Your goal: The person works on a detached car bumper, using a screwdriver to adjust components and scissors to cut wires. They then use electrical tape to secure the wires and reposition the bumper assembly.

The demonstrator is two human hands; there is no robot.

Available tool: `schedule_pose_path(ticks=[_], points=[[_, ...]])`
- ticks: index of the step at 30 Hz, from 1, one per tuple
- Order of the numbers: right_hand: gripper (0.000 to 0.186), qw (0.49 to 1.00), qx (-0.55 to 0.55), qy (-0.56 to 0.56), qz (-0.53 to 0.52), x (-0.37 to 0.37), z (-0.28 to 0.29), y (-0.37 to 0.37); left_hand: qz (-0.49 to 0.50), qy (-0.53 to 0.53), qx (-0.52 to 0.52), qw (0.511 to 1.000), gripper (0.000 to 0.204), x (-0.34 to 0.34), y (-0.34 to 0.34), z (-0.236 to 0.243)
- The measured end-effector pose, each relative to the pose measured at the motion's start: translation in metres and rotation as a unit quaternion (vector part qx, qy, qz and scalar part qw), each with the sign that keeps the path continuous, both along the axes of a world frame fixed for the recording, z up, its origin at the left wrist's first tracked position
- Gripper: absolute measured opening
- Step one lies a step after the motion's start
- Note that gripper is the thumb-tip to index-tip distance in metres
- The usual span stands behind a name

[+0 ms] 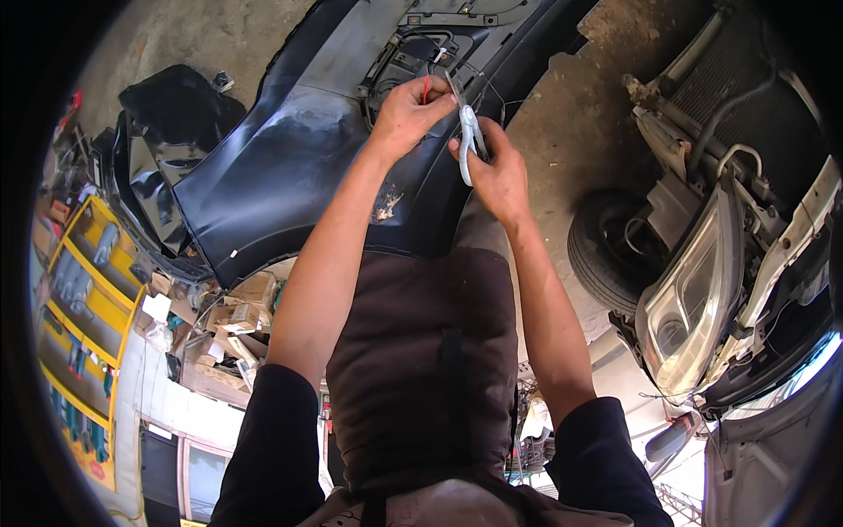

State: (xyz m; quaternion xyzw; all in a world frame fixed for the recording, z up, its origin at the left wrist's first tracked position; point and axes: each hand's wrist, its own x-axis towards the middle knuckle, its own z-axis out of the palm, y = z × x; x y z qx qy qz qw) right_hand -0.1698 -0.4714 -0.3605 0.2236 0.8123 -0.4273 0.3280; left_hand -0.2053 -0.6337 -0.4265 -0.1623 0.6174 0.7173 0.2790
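Observation:
My right hand is closed round the light grey handles of a pair of scissors. Their narrow metal blades point away from me and sit just right of my left fingertips. My left hand is closed in a pinch, with a thin red strip or wire showing at its fingers. What lies between the fingertips is too small to make out fully. Both hands are over a glossy black car body panel, near a recess with dark fittings and thin wires. A pale scuffed patch marks the panel below my hands.
At the right stand a car's exposed front with a headlight, a radiator and a tyre. Black panels lean at the left. Cardboard boxes and a yellow rack are at the lower left.

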Motion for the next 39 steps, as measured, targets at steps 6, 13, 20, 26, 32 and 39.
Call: schedule_pose_path(ticks=[6,13,20,26,32,39], points=[[0.052,1.000,0.003,0.005,0.016,-0.001,0.003,0.002,-0.047,0.005,-0.029,0.998,0.017,-0.002,-0.004,0.004],[0.049,1.000,-0.006,0.019,0.011,0.000,0.001,0.003,-0.071,0.016,-0.055,0.996,0.016,-0.003,-0.005,-0.001],[0.048,0.999,0.019,0.008,0.029,-0.003,0.001,0.002,-0.045,0.010,-0.032,0.998,0.021,-0.005,-0.006,-0.001],[0.049,0.999,0.007,0.034,0.024,0.001,-0.006,0.001,-0.045,0.011,-0.068,0.997,0.026,-0.005,-0.007,-0.003],[0.050,0.998,0.019,0.038,0.036,-0.002,-0.004,-0.001,-0.087,0.001,-0.085,0.993,0.027,-0.008,-0.011,-0.002],[0.050,0.998,0.031,0.011,0.045,-0.002,0.000,-0.006,-0.081,0.012,-0.078,0.994,0.028,-0.007,-0.010,-0.002]])
